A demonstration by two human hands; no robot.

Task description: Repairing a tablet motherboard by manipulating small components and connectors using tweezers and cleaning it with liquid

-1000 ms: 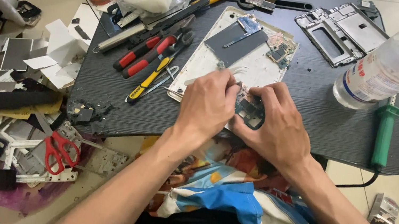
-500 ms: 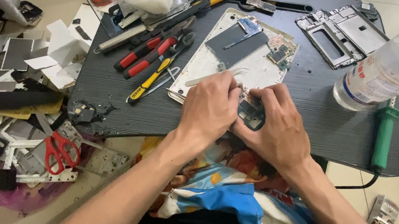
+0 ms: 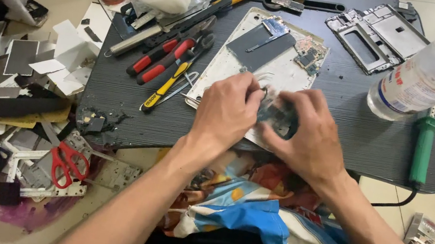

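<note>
Over the near edge of a small black table (image 3: 345, 131), my left hand (image 3: 225, 111) and my right hand (image 3: 307, 134) pinch a small dark circuit board (image 3: 279, 117) between them. Both sets of fingers are closed on it, and it is partly hidden by them. Just behind the hands lies an opened white device back panel (image 3: 273, 69) with a grey plate and small boards inside.
Red-handled pliers (image 3: 163, 57) and a yellow-handled tool (image 3: 168, 84) lie left of the panel. A clear plastic bottle (image 3: 431, 75), a green-handled tool (image 3: 423, 147) and metal phone frames (image 3: 376, 34) are at the right. Red scissors (image 3: 66, 161) and phone scraps litter the floor at left.
Both hands stay closed on the small board at the same spot; the fingers have shifted slightly around it. Nothing else on the table has moved.
</note>
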